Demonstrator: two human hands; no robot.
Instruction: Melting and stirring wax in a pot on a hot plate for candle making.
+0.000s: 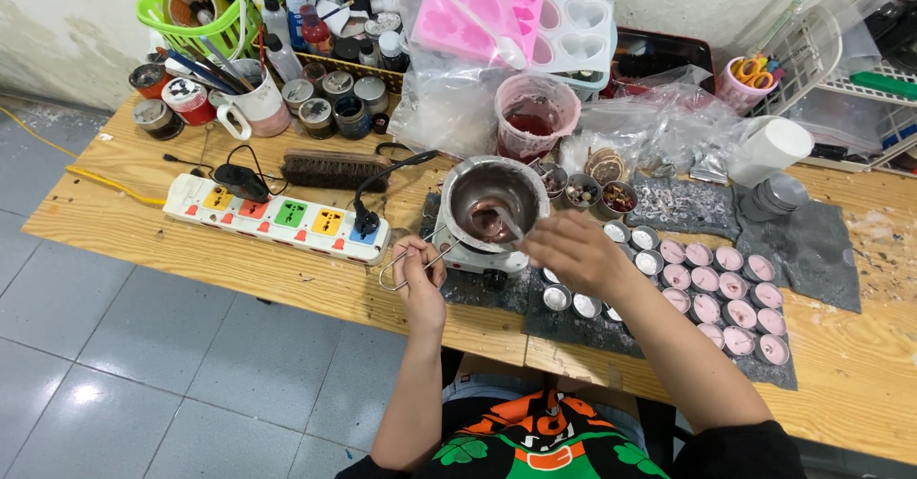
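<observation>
We steady the pot by its wire handle, pinched in our left hand, while our right hand grips the stirring spoon; pouring next needs care.

arms bare | shirt black, orange-green print (clover shapes) | no gloves

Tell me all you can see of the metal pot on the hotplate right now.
The pot is a small round shiny steel vessel, upright on a white hotplate mid-table. A little pink melt lies at its bottom. A wire handle juts left, gripped by the left hand. The right hand holds a spoon dipping inside.
</observation>
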